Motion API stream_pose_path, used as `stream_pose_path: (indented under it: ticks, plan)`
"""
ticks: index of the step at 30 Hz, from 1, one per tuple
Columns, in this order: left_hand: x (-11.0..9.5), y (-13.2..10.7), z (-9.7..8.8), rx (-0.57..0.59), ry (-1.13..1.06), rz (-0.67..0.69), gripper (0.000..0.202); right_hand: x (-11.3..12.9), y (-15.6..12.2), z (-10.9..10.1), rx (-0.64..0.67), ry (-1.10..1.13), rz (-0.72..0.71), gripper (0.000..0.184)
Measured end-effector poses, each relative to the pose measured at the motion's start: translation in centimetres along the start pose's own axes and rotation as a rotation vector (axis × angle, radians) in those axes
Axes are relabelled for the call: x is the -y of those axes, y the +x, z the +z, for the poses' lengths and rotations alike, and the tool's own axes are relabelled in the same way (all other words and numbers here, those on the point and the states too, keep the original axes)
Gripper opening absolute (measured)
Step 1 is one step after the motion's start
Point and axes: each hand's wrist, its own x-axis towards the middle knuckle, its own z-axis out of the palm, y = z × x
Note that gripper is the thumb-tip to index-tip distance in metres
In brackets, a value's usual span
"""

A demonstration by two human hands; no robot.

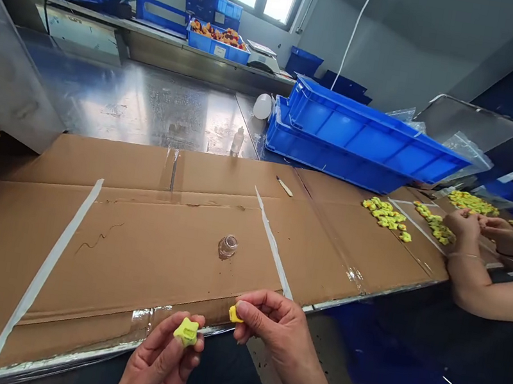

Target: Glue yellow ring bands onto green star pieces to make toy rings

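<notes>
Near the front edge of the cardboard-covered table point(128, 262), my left hand point(166, 359) pinches a yellow-green star-shaped piece point(186, 332) with a slot-like recess in its upturned face. To its right, my right hand point(273, 331) grips a small yellow piece point(235, 314) between thumb and fingers. A short gap separates the two pieces. Beyond my hands a small clear cup point(227, 247) stands on the cardboard. Farther back lies a thin tool with a pale handle point(285, 187), and a small clear bottle point(238, 142) stands upright on the metal surface.
Stacked blue crates point(367, 138) stand at the back right. Several yellow-green pieces point(387, 214) lie on the right, near a co-worker's hands point(479, 227). A blue bin point(219, 43) of orange and red pieces sits on the back shelf. White tape strips point(50, 263) cross the cardboard.
</notes>
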Motion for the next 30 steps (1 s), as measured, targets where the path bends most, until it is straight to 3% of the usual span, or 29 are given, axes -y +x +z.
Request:
stream_pose_path:
  ticks: [15, 30]
  plan:
    - [-0.05, -0.34, -0.48, 0.005, -0.032, -0.020, 0.033, 0.26, -0.25, 0.41, 0.041, -0.060, -0.014, 0.017]
    - [-0.01, -0.37, -0.41, 0.030, -0.035, -0.007, 0.034, -0.08, -0.01, 0.66, 0.040, -0.009, 0.050, 0.021]
